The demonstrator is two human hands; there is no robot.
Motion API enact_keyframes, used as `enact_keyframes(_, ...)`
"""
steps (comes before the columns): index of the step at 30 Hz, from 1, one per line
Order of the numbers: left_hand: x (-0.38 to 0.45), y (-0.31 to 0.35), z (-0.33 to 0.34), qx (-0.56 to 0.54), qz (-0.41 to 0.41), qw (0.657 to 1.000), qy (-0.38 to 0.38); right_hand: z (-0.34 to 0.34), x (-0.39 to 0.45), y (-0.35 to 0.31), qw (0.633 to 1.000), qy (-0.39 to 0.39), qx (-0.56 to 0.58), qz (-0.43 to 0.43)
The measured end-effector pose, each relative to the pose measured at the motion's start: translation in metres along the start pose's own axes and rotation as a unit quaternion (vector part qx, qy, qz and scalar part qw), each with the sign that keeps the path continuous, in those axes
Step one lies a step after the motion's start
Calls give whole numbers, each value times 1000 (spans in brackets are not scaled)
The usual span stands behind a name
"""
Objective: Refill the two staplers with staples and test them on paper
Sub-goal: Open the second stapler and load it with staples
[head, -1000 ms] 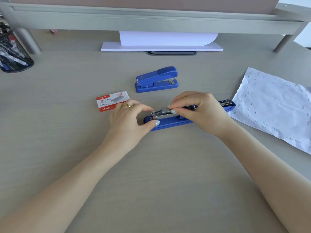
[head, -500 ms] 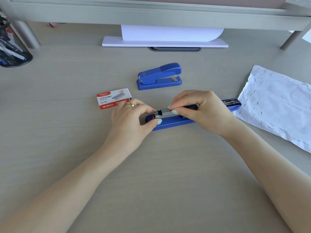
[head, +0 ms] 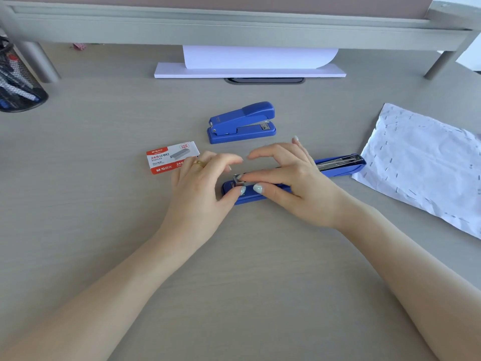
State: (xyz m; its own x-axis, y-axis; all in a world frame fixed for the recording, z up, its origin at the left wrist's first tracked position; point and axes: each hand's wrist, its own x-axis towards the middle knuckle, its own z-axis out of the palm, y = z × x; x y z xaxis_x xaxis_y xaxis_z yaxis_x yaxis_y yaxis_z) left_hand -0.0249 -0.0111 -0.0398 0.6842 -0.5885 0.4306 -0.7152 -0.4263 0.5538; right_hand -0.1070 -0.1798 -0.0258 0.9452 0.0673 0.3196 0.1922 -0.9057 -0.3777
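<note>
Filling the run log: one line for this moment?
stage: refilling | opened blue stapler flat on desk | left hand, right hand at its metal magazine | closed blue stapler untouched

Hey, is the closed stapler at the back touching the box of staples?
Apart. The head view shows bare desk between the closed stapler and the staple box, which lies to its left and nearer the person.

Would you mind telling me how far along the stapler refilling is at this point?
Nothing looks finished. In hand: the opened stapler lies flat, left hand and right hand both at its metal channel. The closed stapler sits untouched beyond. Left: shutting this one, filling the other from the staple box, testing both on the paper.
</note>
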Motion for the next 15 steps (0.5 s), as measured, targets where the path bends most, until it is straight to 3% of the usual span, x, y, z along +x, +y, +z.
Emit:
enact_keyframes(3,0,2,0,19,29,999,-2,-11,-4,4,995,81,33,49)
enact_keyframes(6,0,0,2,22,45,999,-15,-31,-14,26,969,183,69,151)
enact_keyframes(11,3,-2,1,18,53,998,-29,-47,-45,62,946,130,-38,293)
enact_keyframes(15,5,-5,-2,28,85,996,-29,-59,-53,72,956,66,-75,277)
